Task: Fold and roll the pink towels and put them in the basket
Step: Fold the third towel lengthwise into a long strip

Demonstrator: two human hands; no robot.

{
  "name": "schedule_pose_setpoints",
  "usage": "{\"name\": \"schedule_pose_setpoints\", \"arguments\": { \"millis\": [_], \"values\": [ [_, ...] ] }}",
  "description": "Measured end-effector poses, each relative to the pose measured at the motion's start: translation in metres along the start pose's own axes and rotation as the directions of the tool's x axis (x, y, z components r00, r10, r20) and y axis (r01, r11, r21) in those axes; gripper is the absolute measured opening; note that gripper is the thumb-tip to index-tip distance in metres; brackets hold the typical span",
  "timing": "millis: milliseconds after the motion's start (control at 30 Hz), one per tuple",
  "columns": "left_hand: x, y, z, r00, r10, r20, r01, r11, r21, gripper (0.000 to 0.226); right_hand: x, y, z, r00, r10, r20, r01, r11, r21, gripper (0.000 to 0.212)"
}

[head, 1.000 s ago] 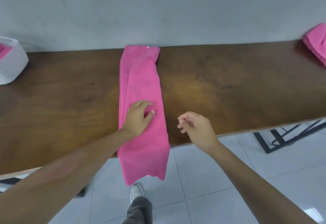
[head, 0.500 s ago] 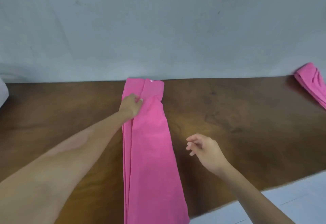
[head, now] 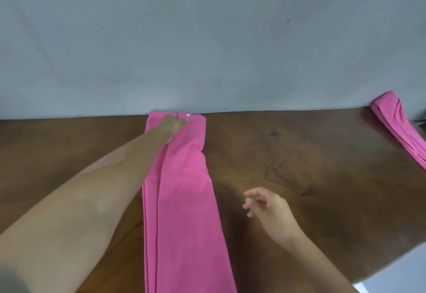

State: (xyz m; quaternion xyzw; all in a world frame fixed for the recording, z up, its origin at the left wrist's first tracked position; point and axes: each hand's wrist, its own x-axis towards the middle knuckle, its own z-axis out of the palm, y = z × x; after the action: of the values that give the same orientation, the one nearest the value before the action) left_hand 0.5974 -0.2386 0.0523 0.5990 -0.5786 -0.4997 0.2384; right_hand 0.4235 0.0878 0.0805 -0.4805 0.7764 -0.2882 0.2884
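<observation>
Wooden table (head: 299, 154): two pink towels; left hand (head: 174, 125) grips one (head: 184, 200), right hand (head: 268, 209) loose.

Left arm fully extended forward across the view, left hand (head: 174, 125) at the far end, fingers curled down and closed; what they grip can't be confirmed from this angle. Right hand (head: 268, 209) hovers lower right, palm down, fingers loosely curled, holding nothing. Right forearm enters from bottom right corner.

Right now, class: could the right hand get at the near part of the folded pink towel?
Probably yes: the right hand hovers open beside the folded pink towel, with only bare table between.
</observation>
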Motion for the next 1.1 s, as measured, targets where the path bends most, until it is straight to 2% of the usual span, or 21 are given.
{"name": "schedule_pose_setpoints", "arguments": {
  "millis": [133,167,267,367,567,667,800,867,1000,1100],
  "values": [
    [0.015,0.007,-0.004,0.998,-0.043,0.05,0.049,0.991,-0.121,0.064,0.018,-0.003,0.002,0.999,-0.007,0.031,0.007,1.0,-0.008,0.015],
    [0.017,0.009,-0.006,0.999,-0.033,0.029,0.036,0.993,-0.109,0.06,0.022,-0.004,0.004,0.999,-0.009,0.042,0.009,1.0,-0.007,0.016],
    [0.018,0.007,-0.018,0.995,0.042,-0.094,-0.037,0.998,0.057,0.023,0.037,-0.007,0.01,0.998,-0.027,0.061,0.027,1.0,-0.001,0.016],
    [0.013,-0.013,-0.039,0.983,0.078,-0.164,-0.058,0.99,0.126,0.015,0.052,-0.012,0.018,0.996,-0.062,0.066,0.063,0.998,-0.007,0.017],
    [0.013,-0.051,-0.069,0.953,0.037,-0.301,0.087,0.918,0.387,0.028,0.074,-0.027,0.03,0.993,-0.089,0.084,0.088,0.996,0.011,0.017],
    [0.017,-0.042,-0.066,0.948,-0.051,-0.315,0.173,0.912,0.372,0.037,0.075,-0.029,0.031,0.992,-0.098,0.081,0.098,0.995,0.011,0.018],
    [0.018,-0.023,-0.062,0.901,-0.181,-0.395,0.289,0.929,0.232,0.053,0.066,-0.027,0.026,0.995,-0.08,0.057,0.08,0.997,0.01,0.018],
    [0.021,-0.021,-0.065,0.897,-0.206,-0.39,0.293,0.94,0.176,0.056,0.059,-0.024,0.021,0.997,-0.063,0.037,0.063,0.998,0.016,0.018],
    [0.026,-0.016,-0.071,0.949,-0.174,-0.263,0.218,0.964,0.148,0.037,0.041,-0.014,0.014,1.0,-0.023,0.005,0.023,0.999,0.023,0.018],
    [0.03,-0.018,-0.072,0.974,-0.112,-0.197,0.149,0.971,0.186,0.043,0.028,-0.008,0.011,1.0,0.004,0.001,-0.004,1.0,0.014,0.019]
  ]
}}
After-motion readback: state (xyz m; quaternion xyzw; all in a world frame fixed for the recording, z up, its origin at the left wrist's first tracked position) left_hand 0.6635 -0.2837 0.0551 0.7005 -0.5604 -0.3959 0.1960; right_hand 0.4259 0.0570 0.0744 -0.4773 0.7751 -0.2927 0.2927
